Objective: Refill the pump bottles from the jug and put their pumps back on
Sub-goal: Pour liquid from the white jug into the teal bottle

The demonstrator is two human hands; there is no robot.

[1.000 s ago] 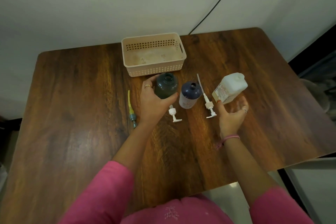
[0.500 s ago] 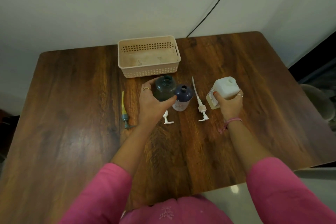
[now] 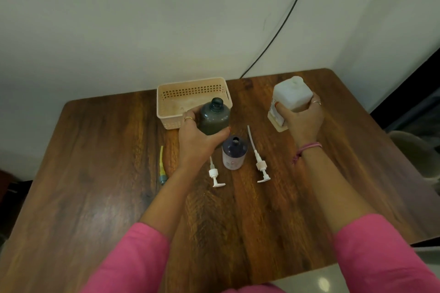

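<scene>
On the wooden table (image 3: 95, 173), a beige basket (image 3: 166, 102) sits at twelve o'clock. The right hand (image 3: 302, 121) grips the white jug (image 3: 291, 95) at two o'clock. The left hand (image 3: 197, 140) wraps the dark green bottle (image 3: 214, 119) at centre; the purple bottle (image 3: 234, 156) and two white pumps (image 3: 215, 176) lie just toward six.

A dark brown wood-grain counter (image 3: 95, 173) carries a beige perforated plastic basket (image 3: 171, 102) at twelve o'clock. The smoky grey-green translucent bottle (image 3: 214, 116), navy-topped lilac bottle (image 3: 234, 156), white plastic jug (image 3: 291, 95), two white pumps (image 3: 215, 177) and a yellow-and-teal pump (image 3: 162, 169) complete it; the sleeves (image 3: 133, 259) are pink.
</scene>
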